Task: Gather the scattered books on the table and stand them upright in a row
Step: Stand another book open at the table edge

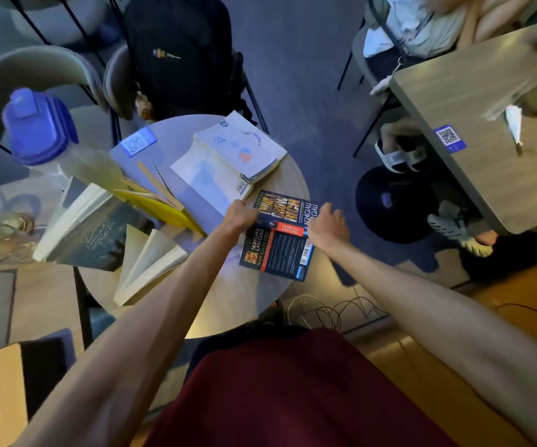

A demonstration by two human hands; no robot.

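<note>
Round and pale, the small table (234, 295) sits mid-frame over blue carpet, with a backpack (180, 50) on a chair at the top and a second table (486, 175) at the right edge. Near the centre right, a dark paperback (280, 246) lies flat and splayed open, cover up, partly overhanging the table's right rim. The left hand (239, 216) rests on its left edge, fingers curled down onto the cover; the right hand (326, 225) presses the right edge, fingers bent over it. Whether either has actually pinched the book I cannot tell.

Above the hands, a white book (241, 150) lies flat on a loose sheet. At middle left several books already stand: a dark-covered book (89, 240) leaning, a yellow book (160, 204) tilted beside it, and a cream book (151, 262) fanned open on its edge. A blue-lidded bottle (41, 130) looms at upper left.

By my reading the job is roughly half done: the standing ones need straightening into a row, and two flat books remain.
</note>
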